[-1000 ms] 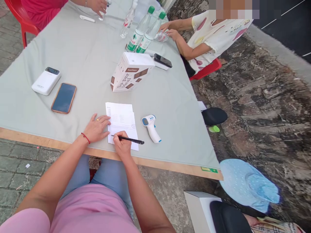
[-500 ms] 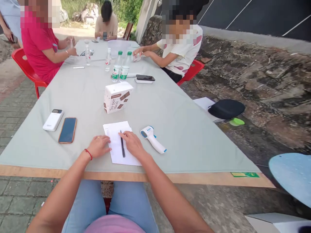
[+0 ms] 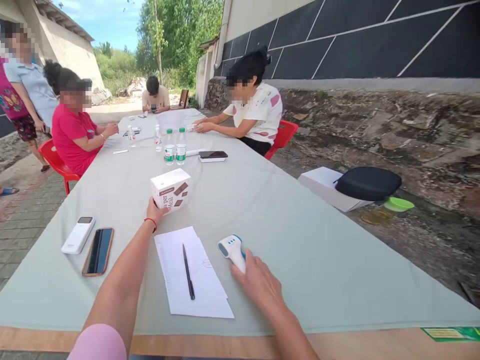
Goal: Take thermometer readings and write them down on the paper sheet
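My left hand [image 3: 156, 210] reaches forward to a white box with brown chocolate pieces printed on it [image 3: 175, 189]. Its fingers are closed about the box's near left corner, partly hidden behind it. My right hand [image 3: 258, 281] is wrapped round the handle of a white and blue infrared thermometer [image 3: 231, 249], which lies at table level with its head pointing away to the left. Between my arms are sheets of white paper [image 3: 187, 287] with a black pen [image 3: 188, 272] on top; neither hand touches them.
A white power bank [image 3: 78, 236] and a phone [image 3: 98, 252] lie at left. Green-capped water bottles [image 3: 180, 147] stand beyond the box, beside another phone [image 3: 213, 155]. People sit along the table [image 3: 318, 280]. A black case [image 3: 369, 183] rests off its right side.
Both hands have left the paper and pen. My left hand has moved forward onto the box, my right hand rightward onto the thermometer. The view has tilted up.
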Tool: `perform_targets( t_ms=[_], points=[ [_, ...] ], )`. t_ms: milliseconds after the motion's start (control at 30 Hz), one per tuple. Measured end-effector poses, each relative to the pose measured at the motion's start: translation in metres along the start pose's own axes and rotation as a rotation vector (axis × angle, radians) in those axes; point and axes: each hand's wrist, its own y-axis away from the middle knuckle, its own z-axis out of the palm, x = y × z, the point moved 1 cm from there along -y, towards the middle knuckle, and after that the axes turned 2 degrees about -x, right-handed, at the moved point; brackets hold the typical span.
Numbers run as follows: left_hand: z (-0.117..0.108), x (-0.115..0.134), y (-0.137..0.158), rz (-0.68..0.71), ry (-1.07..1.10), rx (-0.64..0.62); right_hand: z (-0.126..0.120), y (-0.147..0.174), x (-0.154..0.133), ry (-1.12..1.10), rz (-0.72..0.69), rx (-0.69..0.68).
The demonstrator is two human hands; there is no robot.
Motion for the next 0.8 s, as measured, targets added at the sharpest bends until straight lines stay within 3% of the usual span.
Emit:
perform_targets(
  t_ms=[133, 300, 433, 600, 800],
  points=[
    [-0.002, 0.011, 0.015, -0.035, 0.077, 0.034, -0.005, 0.004, -0.008, -0.215, 0.036, -0.013],
    [-0.029, 0.028, 0.071, -0.020, 0.261, 0.030, -0.026, 0.035, -0.040, -0.956, -0.033, 0.131],
    [-0.053, 0.022, 0.130, -0.058, 0.390, 0.036, -0.037, 0.068, -0.085, -1.355, -0.193, -0.111],
    [-0.063, 0.005, 0.178, -0.029, 0.289, 0.125, -0.035, 0.087, -0.141, -1.552, -0.198, -0.273],
    [-0.058, -0.009, 0.185, 0.022, 0.109, 0.147, -0.018, 0.078, -0.178, -1.530, -0.182, -0.247]
  ],
)
